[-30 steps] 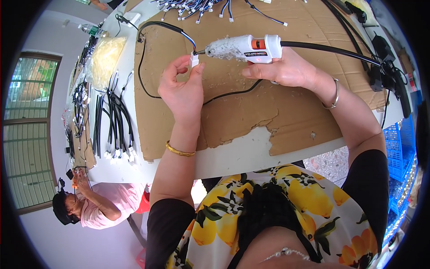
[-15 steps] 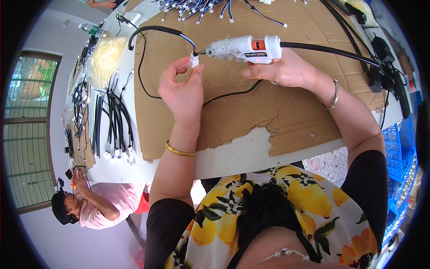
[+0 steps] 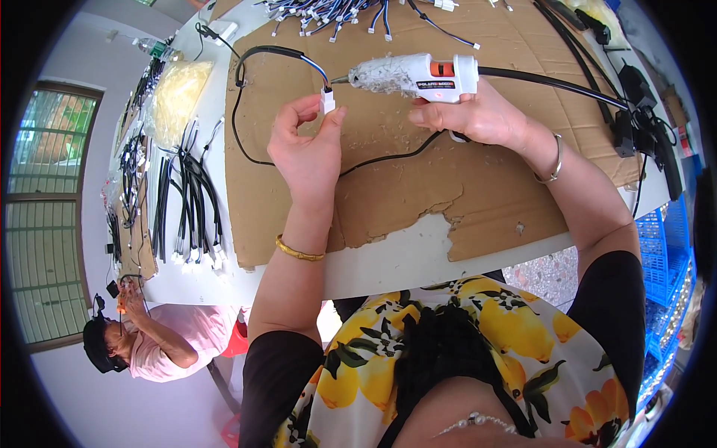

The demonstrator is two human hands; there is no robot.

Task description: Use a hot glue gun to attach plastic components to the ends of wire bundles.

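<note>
Pinched between the thumb and fingers of my left hand (image 3: pixel 306 145) is a small white plug connector (image 3: pixel 327 101). Blue, white and black wires run up from it into a black-sleeved cable (image 3: pixel 270 50) that curves off to the left. My right hand (image 3: pixel 478 113) is wrapped around the grip of a white hot glue gun (image 3: pixel 418 76) with an orange part near its back. The gun's metal nozzle points left, close beside the wire end of the connector. Strands of dried glue cover its front. The fingers on the trigger side are partly hidden.
Torn brown cardboard (image 3: pixel 403 175) covers the white table (image 3: pixel 373 272). Wire bundles (image 3: pixel 336 15) lie at the far edge, finished-looking black cables (image 3: pixel 196 198) and a bag of yellowish sticks (image 3: pixel 178 93) at left. A power strip (image 3: pixel 665 153) sits right. A co-worker (image 3: pixel 160 336) is at lower left.
The glue gun has shifted slightly right and up, its nozzle moving a little off the connector. My left hand has moved slightly right, still holding the connector.
</note>
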